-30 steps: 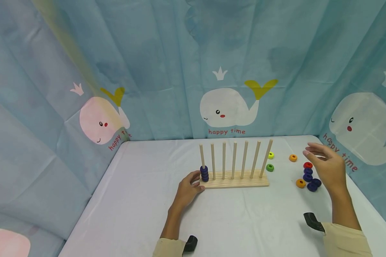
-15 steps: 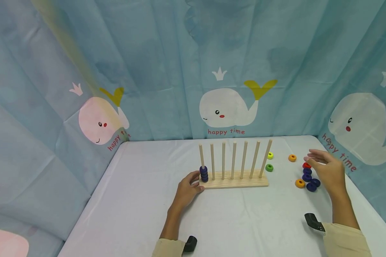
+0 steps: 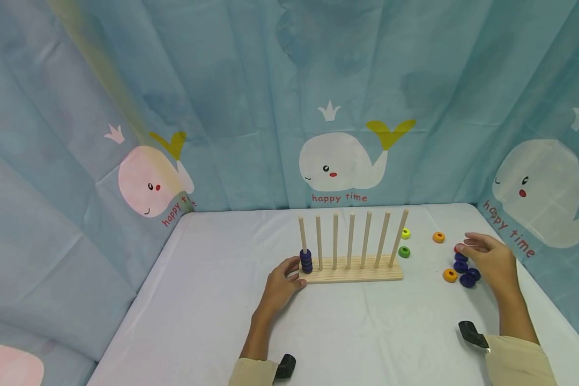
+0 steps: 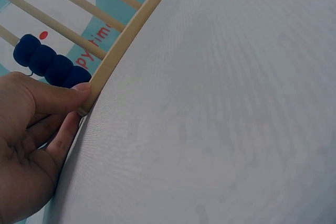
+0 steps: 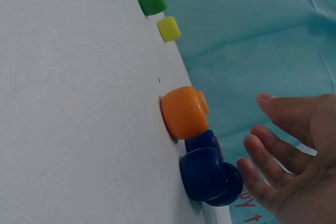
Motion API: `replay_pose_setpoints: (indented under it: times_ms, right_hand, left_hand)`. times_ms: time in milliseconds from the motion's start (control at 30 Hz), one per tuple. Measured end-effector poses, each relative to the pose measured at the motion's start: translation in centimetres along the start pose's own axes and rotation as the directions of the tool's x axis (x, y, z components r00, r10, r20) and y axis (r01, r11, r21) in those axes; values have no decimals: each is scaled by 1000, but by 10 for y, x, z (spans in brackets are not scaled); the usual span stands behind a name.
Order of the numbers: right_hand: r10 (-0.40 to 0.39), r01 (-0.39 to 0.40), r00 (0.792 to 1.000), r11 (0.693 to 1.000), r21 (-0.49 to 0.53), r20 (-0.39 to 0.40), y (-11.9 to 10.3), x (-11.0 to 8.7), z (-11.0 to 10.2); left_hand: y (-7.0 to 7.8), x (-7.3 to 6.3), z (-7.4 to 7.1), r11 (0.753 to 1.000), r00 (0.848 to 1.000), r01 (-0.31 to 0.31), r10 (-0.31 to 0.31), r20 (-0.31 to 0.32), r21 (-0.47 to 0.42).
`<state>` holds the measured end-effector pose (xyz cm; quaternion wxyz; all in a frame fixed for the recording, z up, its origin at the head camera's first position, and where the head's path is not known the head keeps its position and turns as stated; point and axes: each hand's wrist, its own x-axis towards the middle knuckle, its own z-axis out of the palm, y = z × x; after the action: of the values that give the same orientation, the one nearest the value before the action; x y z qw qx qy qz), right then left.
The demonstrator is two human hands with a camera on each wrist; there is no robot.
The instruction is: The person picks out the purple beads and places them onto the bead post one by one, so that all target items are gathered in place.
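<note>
My left hand (image 3: 280,287) pinches the left end of a wooden peg rack (image 3: 352,274) with several upright pegs. In the left wrist view, its thumb and fingers clasp the edge of the base (image 4: 118,48). Several dark blue beads (image 3: 306,261) are stacked on the leftmost peg. My right hand (image 3: 494,262) is over the bead cluster at the right, thumb and fingers apart, its thumb tip by a red bead (image 3: 458,248); contact is unclear. Below it lie several loose blue beads (image 3: 467,281) and an orange bead (image 3: 450,275).
Another orange bead (image 3: 438,237) lies farther back. A green bead (image 3: 404,252) and a yellow bead (image 3: 405,234) lie just right of the rack. Behind the white table (image 3: 202,300) hangs a blue curtain (image 3: 251,107) printed with whales.
My right hand has lowered toward the red bead, which its thumb and fingers now partly cover. My left hand and the rack stay in place.
</note>
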<state>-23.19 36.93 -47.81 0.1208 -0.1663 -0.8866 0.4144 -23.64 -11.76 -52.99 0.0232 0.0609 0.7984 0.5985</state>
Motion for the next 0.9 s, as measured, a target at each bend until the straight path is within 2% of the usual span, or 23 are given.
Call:
replay_pose_setpoints:
  times_ms: [367,900]
  right_hand:
    - [34,-32,997,999,-19,73,9,1,2]
    - [73,-67,993,996,-65,92,18,5,7]
  left_hand:
    - [1,0,0,1000,1000,-7,7,5,-4]
    - [0,0,0,1000,1000,-4,4,3,-4]
